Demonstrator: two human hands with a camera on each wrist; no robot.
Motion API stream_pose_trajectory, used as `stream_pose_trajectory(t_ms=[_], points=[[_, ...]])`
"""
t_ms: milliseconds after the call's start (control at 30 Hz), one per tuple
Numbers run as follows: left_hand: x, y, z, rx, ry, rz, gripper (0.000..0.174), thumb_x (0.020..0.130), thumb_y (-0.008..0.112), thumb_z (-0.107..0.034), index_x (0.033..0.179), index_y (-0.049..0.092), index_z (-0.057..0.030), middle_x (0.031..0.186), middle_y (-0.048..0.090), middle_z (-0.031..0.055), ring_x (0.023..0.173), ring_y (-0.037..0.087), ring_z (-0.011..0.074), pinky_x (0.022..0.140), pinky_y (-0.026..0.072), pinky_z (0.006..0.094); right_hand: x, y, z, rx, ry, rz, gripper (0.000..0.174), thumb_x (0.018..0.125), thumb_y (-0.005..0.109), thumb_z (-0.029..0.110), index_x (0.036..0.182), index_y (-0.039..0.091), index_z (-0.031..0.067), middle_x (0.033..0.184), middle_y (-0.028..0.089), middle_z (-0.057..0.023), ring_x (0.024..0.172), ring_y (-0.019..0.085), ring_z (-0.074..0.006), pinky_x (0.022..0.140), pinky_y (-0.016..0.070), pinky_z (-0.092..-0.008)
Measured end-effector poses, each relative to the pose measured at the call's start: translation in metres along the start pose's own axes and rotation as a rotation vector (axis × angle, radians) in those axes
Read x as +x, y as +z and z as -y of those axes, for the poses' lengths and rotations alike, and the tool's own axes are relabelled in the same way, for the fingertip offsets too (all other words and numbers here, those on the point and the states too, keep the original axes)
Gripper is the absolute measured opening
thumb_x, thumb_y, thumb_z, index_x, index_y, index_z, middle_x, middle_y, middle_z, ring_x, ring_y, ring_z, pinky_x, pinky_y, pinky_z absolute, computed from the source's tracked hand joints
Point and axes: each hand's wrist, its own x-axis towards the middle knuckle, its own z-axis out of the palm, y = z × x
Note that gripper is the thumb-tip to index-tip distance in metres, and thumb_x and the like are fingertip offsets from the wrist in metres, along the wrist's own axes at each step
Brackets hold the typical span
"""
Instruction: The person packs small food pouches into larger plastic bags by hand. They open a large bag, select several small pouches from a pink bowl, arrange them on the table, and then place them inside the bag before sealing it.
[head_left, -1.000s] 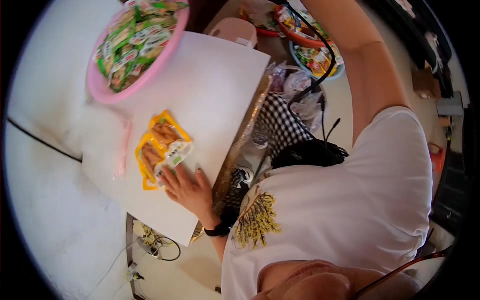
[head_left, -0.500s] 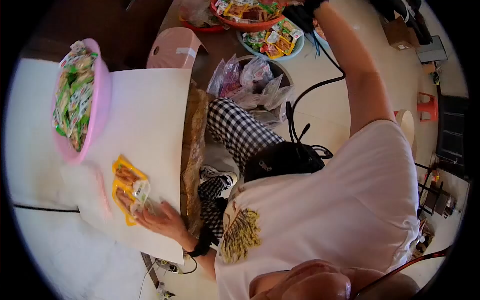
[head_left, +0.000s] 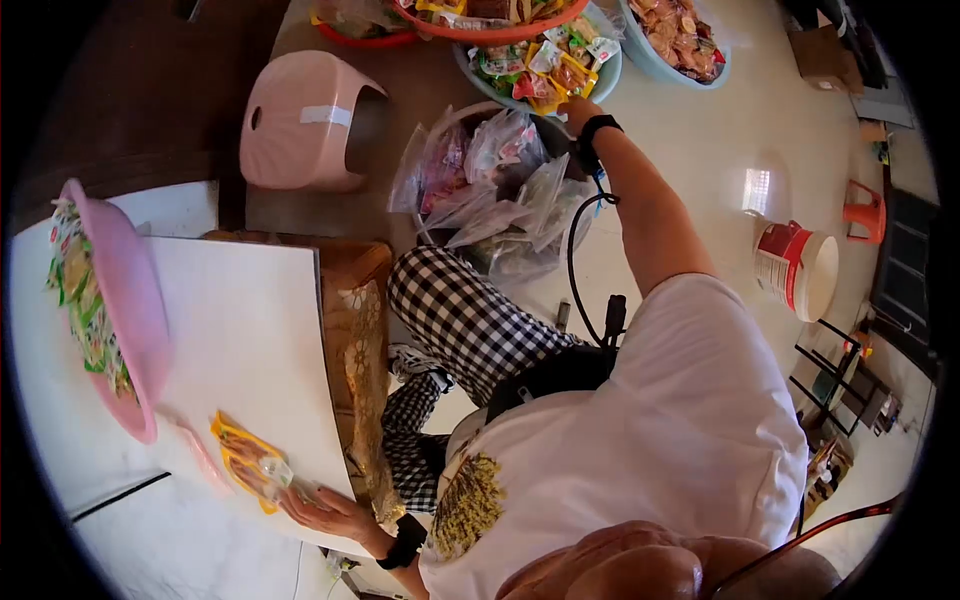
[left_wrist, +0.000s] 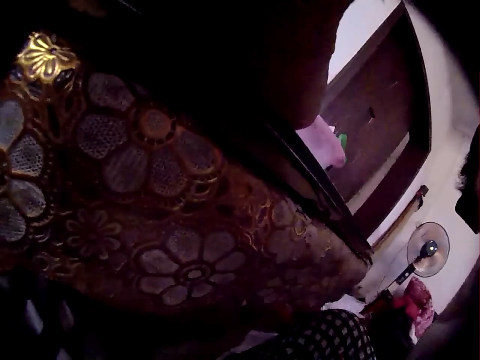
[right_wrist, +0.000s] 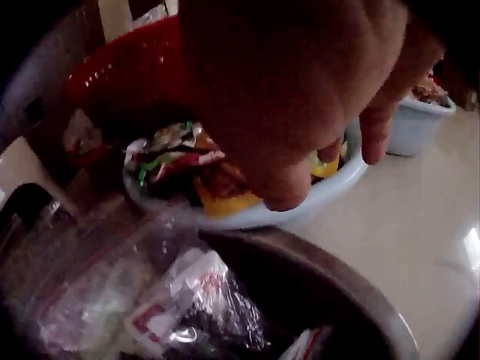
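Note:
On the white tabletop [head_left: 260, 330], my left hand [head_left: 325, 515] rests with its fingers extended, the tips right at two yellow-edged food packets [head_left: 240, 450] with brown contents. In the left wrist view that hand is mostly dark, close over a flower-patterned table cover [left_wrist: 187, 262]. My right hand [head_left: 578, 115] reaches out over the near rim of a light blue basin [head_left: 612, 80]. In the right wrist view its thumb and a finger hang apart above the rim, with yellow and green packets [right_wrist: 225, 187] below them.
A pink basin [head_left: 140, 300] of green-and-white packets stands on the table's far side. Clear plastic bags [head_left: 500, 190] fill a dark tub beside my knee. Around lie a pink stool [head_left: 300, 120], an orange basin [head_left: 500, 28], another blue basin [head_left: 655, 60] and a white-and-red bucket [head_left: 800, 270].
My view has swung toward the floor basins. The right hand has come down to the light blue basin's rim. My left hand stays beside the yellow packets on the table.

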Motion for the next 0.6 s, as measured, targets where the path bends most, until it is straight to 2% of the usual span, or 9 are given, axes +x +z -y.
stream_pose_trajectory(t_ms=[33,133,200,267,300,367,433,533,600], points=[[0.0,0.0,0.0,-0.006,0.001,0.009,0.043,0.098,0.045,-0.026,0.127,0.048,0.0057,0.136,0.043,0.0264,0.128,0.04,0.0425,0.105,0.0324,0.0526,-0.006,-0.003,0.013,-0.073,-0.024,0.048,0.034,0.081,0.057,0.013,0.113,0.067,0.02,0.131,0.05,-0.017,0.117,0.054,-0.0367,0.097,0.0462,-0.0437],[-0.004,0.002,0.008,-0.038,-0.008,0.023,0.043,0.098,0.045,-0.026,0.127,0.049,0.0056,0.135,0.045,0.0267,0.126,0.042,0.0424,0.104,0.0335,0.0524,-0.003,0.032,0.025,0.224,0.151,-0.206,0.032,0.086,0.057,0.026,0.117,0.064,0.0197,0.13,0.052,-0.0149,0.113,0.058,-0.0349,0.096,0.048,-0.0416],[-0.008,0.003,0.014,-0.048,-0.025,0.032,0.043,0.098,0.045,-0.026,0.127,0.049,0.0056,0.134,0.045,0.0267,0.124,0.043,0.0424,0.104,0.0341,0.0525,0.007,0.042,0.025,0.058,0.007,-0.139,0.036,0.081,0.061,0.013,0.115,0.065,0.021,0.147,0.032,-0.0106,0.125,0.046,-0.0352,0.099,0.0462,-0.043],[-0.005,0.002,0.011,-0.044,-0.041,0.047,0.044,0.097,0.046,-0.027,0.126,0.049,0.0057,0.133,0.046,0.0266,0.123,0.044,0.0424,0.103,0.0347,0.0527,-0.011,0.024,0.039,-0.052,-0.043,-0.112,0.036,0.081,0.058,0.01,0.115,0.065,0.0215,0.15,0.027,-0.0089,0.128,0.044,-0.0347,0.1,0.0461,-0.0433],[-0.003,0.002,0.01,-0.053,-0.028,0.042,0.043,0.097,0.046,-0.026,0.126,0.049,0.0057,0.133,0.046,0.0267,0.123,0.044,0.0426,0.103,0.0348,0.0527,-0.017,0.02,0.044,-0.081,-0.08,-0.101,0.035,0.083,0.053,0.008,0.116,0.063,0.0148,0.148,0.031,-0.009,0.126,0.045,-0.0353,0.099,0.0461,-0.0433],[-0.003,0.002,0.009,-0.077,-0.006,0.022,0.043,0.097,0.046,-0.026,0.125,0.05,0.0059,0.133,0.046,0.0268,0.123,0.045,0.043,0.103,0.0349,0.0528,-0.012,0.028,0.04,0.071,-0.046,-0.198,0.034,0.084,0.051,0.007,0.116,0.061,0.0082,0.145,0.035,-0.0103,0.124,0.046,-0.0354,0.099,0.0464,-0.0428],[-0.003,0.006,0.013,-0.066,0.0,0.013,0.043,0.097,0.046,-0.026,0.125,0.05,0.0059,0.133,0.047,0.0271,0.123,0.045,0.0434,0.104,0.0345,0.0528,-0.023,0.017,0.039,0.066,-0.115,-0.274,0.034,0.083,0.052,0.008,0.115,0.057,-0.0009,0.136,0.046,-0.0149,0.122,0.048,-0.0353,0.097,0.0464,-0.0419],[0.003,0.002,0.001,-0.101,-0.017,-0.005,0.043,0.096,0.047,-0.027,0.123,0.051,0.0056,0.133,0.048,0.0277,0.124,0.045,0.0444,0.105,0.0342,0.0533,-0.021,0.016,0.019,0.023,-0.247,-0.472,0.035,0.083,0.054,0.007,0.117,0.057,0.0004,0.131,0.05,-0.0176,0.12,0.049,-0.0348,0.097,0.0459,-0.0422],[0.003,0.003,0.002,-0.096,0.006,-0.027,0.043,0.096,0.047,-0.028,0.123,0.052,0.0056,0.132,0.049,0.0279,0.123,0.045,0.0447,0.104,0.0345,0.0538,-0.054,-0.021,0.027,0.236,-0.246,-0.488,0.03,0.086,0.058,0.014,0.111,0.062,-0.0004,0.122,0.058,-0.0184,0.113,0.055,-0.036,0.096,0.0459,-0.0414]])
